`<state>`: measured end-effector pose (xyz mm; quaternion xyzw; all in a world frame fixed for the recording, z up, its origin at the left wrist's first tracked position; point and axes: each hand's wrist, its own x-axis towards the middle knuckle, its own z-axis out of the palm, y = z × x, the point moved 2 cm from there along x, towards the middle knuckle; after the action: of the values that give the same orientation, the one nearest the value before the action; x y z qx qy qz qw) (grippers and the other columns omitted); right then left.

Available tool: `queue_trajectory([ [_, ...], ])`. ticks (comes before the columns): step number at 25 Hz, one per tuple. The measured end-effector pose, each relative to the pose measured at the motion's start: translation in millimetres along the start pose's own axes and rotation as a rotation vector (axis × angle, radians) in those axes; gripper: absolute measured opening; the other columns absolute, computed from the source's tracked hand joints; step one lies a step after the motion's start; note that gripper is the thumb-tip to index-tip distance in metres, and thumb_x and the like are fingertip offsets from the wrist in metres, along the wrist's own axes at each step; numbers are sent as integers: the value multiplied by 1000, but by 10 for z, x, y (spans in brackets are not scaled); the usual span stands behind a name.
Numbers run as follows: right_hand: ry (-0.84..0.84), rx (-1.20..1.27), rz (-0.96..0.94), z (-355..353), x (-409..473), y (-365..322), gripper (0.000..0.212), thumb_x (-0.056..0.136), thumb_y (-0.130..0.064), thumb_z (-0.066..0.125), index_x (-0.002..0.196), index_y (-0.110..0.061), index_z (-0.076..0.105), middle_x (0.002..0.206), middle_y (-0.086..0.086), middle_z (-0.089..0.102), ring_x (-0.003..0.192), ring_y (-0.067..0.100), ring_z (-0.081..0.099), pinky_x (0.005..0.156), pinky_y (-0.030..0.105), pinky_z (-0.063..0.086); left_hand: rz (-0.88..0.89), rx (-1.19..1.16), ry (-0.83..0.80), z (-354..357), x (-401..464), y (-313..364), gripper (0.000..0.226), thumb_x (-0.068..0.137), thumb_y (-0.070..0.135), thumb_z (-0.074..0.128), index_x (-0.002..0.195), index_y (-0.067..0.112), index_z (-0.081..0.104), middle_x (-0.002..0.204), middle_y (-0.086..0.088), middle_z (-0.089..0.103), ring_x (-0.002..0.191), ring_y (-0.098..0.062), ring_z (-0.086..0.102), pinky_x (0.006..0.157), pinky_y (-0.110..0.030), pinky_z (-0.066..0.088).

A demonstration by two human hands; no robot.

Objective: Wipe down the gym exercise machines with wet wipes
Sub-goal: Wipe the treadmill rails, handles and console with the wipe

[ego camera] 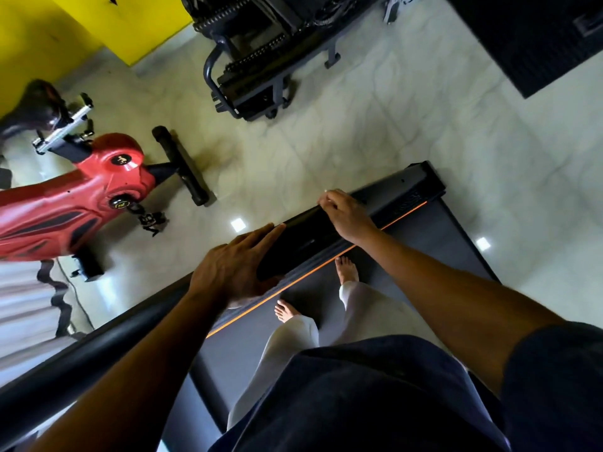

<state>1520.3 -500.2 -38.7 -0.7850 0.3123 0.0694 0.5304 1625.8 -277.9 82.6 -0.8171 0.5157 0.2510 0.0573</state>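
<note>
I stand barefoot on a treadmill belt [424, 246] edged with an orange stripe. Its glossy black console panel [303, 239] runs across in front of me. My left hand [235, 265] lies on the panel's near end, fingers straight along its top edge and the thumb underneath. My right hand [346, 213] is at the panel's far end with its fingers curled down over the edge. A small pale scrap, apparently the wet wipe [326, 191], shows at those fingertips; the rest of it is hidden under the hand.
A black handrail [98, 347] runs from the console toward the lower left. A red exercise bike [81, 197] stands on the pale tiled floor to the left. A black frame machine [254, 60] and a dark mat [538, 37] lie beyond.
</note>
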Motion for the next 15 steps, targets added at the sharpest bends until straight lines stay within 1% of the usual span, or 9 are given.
queue_trajectory([
  [2,-5,19,-180,206,-279,-227,29,104,-21,46,117,-11,70,121,6,67,120,21,59,107,31,43,-5,1,-3,13,0,-1,99,88,79,52,163,45,-3,171,14,18,150,-20,38,100,-42,53],
  [4,19,50,-338,226,-560,-210,35,104,-8,45,134,-6,62,138,7,61,134,15,52,117,27,35,-6,7,-1,31,-5,-1,98,88,80,51,163,45,-2,171,14,19,150,-20,39,101,-42,53],
  [5,40,58,-332,175,-639,-160,41,102,1,44,140,-3,58,145,8,57,139,14,49,119,25,33,-1,11,1,33,-11,-1,98,88,80,51,163,45,-2,171,14,20,149,-20,40,100,-42,54],
  [6,97,80,-281,164,-642,-12,46,99,8,41,143,-1,55,149,9,54,141,14,47,119,21,31,4,12,3,35,-14,-1,98,89,80,51,163,45,-2,171,14,19,149,-20,40,100,-43,54],
  [8,288,168,-3,145,-613,233,52,98,11,38,144,-6,56,150,10,54,140,19,49,114,15,32,8,22,-12,32,-7,-14,96,90,79,50,163,44,-2,171,15,19,148,-20,41,99,-43,55],
  [10,453,298,326,163,-660,232,53,100,4,38,146,-17,56,149,9,56,138,27,51,109,21,36,12,29,-30,21,-5,2,95,90,79,48,164,42,0,171,15,19,147,-21,42,96,-44,54],
  [11,480,361,414,256,-751,58,55,100,3,37,148,-19,53,151,9,54,139,28,49,109,25,36,15,38,-38,10,-16,13,95,90,79,47,164,42,0,170,15,19,145,-21,44,95,-44,54],
  [13,544,460,404,569,-943,-381,58,101,3,36,153,-21,45,158,8,44,143,27,43,110,25,30,11,50,-34,-7,-18,18,94,90,78,47,163,42,0,170,14,20,142,-23,47,92,-44,55],
  [15,625,554,370,850,-1119,-722,59,100,6,38,154,-19,43,159,11,41,144,27,41,112,21,25,-6,62,-52,-17,-1,22,94,90,77,47,163,42,-1,170,13,20,140,-25,50,92,-43,54],
])
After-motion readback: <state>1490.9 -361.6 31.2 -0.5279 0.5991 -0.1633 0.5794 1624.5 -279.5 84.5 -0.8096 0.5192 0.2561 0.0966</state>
